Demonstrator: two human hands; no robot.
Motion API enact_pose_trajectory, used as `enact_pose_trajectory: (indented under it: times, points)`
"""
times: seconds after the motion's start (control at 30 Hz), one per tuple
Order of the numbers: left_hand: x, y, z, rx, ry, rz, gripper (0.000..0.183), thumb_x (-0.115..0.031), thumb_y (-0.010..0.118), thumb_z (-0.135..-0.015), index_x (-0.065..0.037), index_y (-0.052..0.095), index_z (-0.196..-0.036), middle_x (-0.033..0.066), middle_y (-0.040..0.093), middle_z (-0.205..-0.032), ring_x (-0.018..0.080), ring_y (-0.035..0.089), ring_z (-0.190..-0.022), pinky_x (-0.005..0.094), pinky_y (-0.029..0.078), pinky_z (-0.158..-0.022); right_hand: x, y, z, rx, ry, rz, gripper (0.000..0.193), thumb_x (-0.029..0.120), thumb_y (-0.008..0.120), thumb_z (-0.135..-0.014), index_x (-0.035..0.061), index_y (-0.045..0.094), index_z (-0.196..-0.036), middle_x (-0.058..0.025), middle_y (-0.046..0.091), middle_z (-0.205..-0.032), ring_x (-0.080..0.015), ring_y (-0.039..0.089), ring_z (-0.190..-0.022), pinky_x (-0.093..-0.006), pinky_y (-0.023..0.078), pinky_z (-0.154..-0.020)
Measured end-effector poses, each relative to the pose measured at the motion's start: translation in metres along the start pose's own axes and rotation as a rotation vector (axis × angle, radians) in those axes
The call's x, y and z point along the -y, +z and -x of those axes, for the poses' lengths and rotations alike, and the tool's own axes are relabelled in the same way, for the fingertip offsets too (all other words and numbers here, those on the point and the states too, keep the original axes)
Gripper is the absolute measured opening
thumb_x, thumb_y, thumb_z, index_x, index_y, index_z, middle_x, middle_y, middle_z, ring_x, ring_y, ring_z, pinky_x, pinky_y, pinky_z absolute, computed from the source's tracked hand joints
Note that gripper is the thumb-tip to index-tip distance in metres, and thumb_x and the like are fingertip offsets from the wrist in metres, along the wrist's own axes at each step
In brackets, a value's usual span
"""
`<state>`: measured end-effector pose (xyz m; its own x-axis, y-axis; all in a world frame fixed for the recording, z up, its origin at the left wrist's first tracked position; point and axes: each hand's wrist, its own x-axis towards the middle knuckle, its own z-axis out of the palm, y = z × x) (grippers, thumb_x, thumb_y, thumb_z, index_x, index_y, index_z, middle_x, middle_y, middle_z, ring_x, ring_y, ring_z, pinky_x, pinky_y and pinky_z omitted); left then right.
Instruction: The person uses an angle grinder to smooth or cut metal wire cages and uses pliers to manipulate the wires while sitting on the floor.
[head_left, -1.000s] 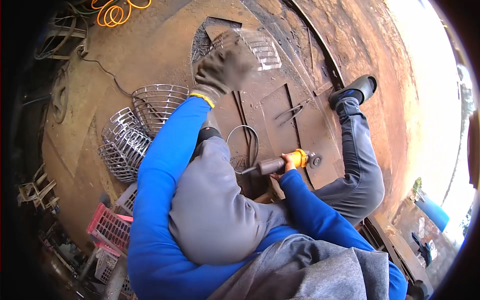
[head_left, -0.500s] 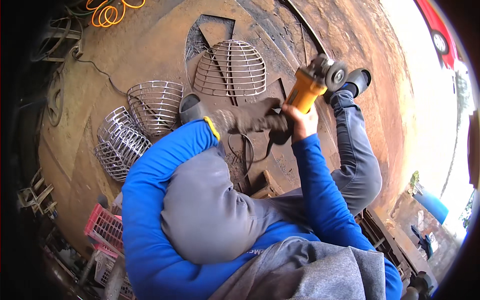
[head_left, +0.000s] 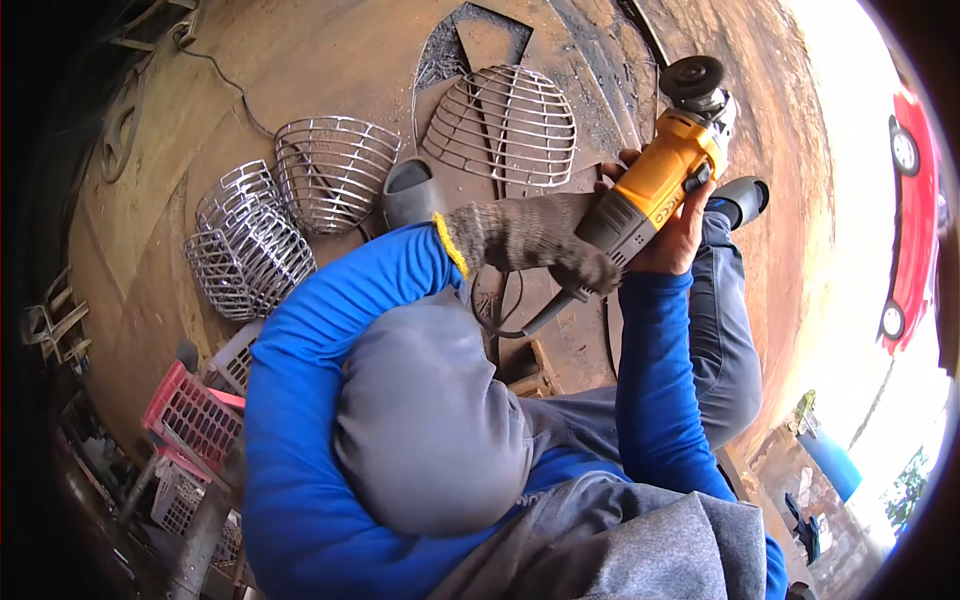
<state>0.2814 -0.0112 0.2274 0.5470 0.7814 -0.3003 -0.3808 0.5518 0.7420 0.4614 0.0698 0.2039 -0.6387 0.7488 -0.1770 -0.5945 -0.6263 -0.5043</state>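
A yellow and black angle grinder point(head_left: 660, 172) is held up right of the middle, its dark round disc point(head_left: 691, 76) at the far end and its cord running from the near end. My left hand point(head_left: 535, 235), in a dark knit glove with a yellow cuff, is closed round the black rear of the body. Bare, my right hand point(head_left: 672, 243) cradles the body from below, thumb near the switch and fingertips showing on the far side. Beyond them a dome-shaped cage of metal bars point(head_left: 505, 128) lies on a metal plate.
Another barred metal basket point(head_left: 338, 170) and a stack of similar ones point(head_left: 250, 245) stand to the left. Pink and white plastic crates point(head_left: 195, 415) sit at the lower left. The grinder's cord point(head_left: 500, 328) loops by my left knee. My sandalled feet flank the cage; a red car is at far right.
The grinder has risen and turned, its disc now facing up and away. My gloved left hand, blurred before, now grips its rear. The view has shifted slightly.
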Motion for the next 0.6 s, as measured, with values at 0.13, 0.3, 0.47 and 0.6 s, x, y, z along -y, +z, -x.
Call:
enact_pose_trajectory:
  times: [0.13,0.3,0.47,0.6]
  points:
    - [0.022,0.004,-0.014,-0.134,-0.101,-0.2,0.093,-0.037,0.09,-0.068,0.0,0.038,-0.136,0.0137,0.066,-0.106,0.0222,0.068,-0.086,0.034,0.058,-0.076,-0.008,-0.021,0.008,-0.251,-0.015,0.268,0.073,0.062,0.039,-0.1,-0.0028,0.047,-0.132,-0.0215,0.063,-0.116,-0.0325,0.068,-0.101,-0.0432,0.058,-0.085]
    - [0.044,0.01,-0.022,-0.355,-0.196,-0.819,0.099,-0.047,0.085,-0.07,0.006,0.035,-0.138,0.0196,0.068,-0.107,0.0234,0.071,-0.09,0.0336,0.057,-0.079,-0.032,-0.027,0.007,-0.604,-0.102,0.516,0.066,0.06,0.038,-0.102,0.0003,0.048,-0.129,-0.0181,0.064,-0.109,-0.0358,0.071,-0.08,-0.0455,0.062,-0.069]
    - [0.016,0.011,-0.019,-0.242,-0.352,-0.594,0.108,-0.05,0.083,-0.068,0.003,0.029,-0.145,0.0223,0.066,-0.109,0.0245,0.07,-0.093,0.0334,0.057,-0.079,-0.033,-0.062,-0.009,-0.701,-0.036,0.466,0.06,0.057,0.042,-0.101,0.0057,0.045,-0.133,-0.0158,0.062,-0.112,-0.0362,0.069,-0.087,-0.0558,0.062,-0.071]
    - [0.039,0.0,-0.017,-0.267,-0.192,-0.533,0.093,-0.048,0.084,-0.071,0.002,0.04,-0.136,0.0157,0.067,-0.103,0.0191,0.069,-0.088,0.0317,0.058,-0.075,-0.032,-0.071,0.002,-0.368,0.085,0.036,0.071,0.064,0.045,-0.097,0.002,0.048,-0.131,-0.0208,0.063,-0.114,-0.0397,0.068,-0.095,-0.0571,0.058,-0.083]
